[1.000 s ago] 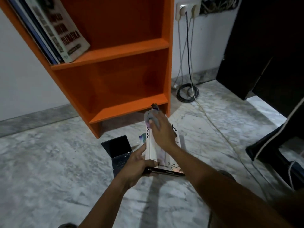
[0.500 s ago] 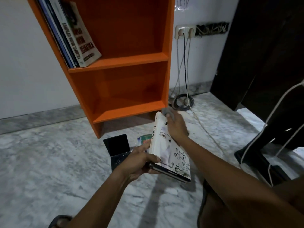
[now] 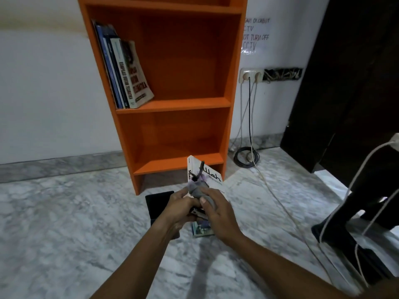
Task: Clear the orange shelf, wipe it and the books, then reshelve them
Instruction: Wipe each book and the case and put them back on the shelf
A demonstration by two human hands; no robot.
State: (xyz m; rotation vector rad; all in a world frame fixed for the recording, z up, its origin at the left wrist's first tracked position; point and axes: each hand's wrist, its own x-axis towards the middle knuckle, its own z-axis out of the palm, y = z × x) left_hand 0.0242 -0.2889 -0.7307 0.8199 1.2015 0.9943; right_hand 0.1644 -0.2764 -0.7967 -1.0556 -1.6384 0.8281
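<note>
The orange shelf (image 3: 179, 104) stands against the white wall. Several books (image 3: 125, 74) lean at the left of its middle compartment; the lower compartments hold nothing. In front of the shelf I hold a white book (image 3: 212, 179) above the floor. My left hand (image 3: 180, 209) grips its near end. My right hand (image 3: 218, 210) presses a grey cloth (image 3: 197, 187) against the cover. A dark book (image 3: 158, 202) and a small greenish book (image 3: 201, 228) lie on the floor under my hands.
The floor is grey marble (image 3: 64, 223). A coiled black cable (image 3: 246, 156) and a white cord (image 3: 278, 199) run from the wall sockets (image 3: 251, 75) at the right. A dark cabinet (image 3: 345, 83) stands at the far right.
My right hand with the cloth slid from the far end of the white book back toward my left hand. My view tilted up, so more of the shelf shows.
</note>
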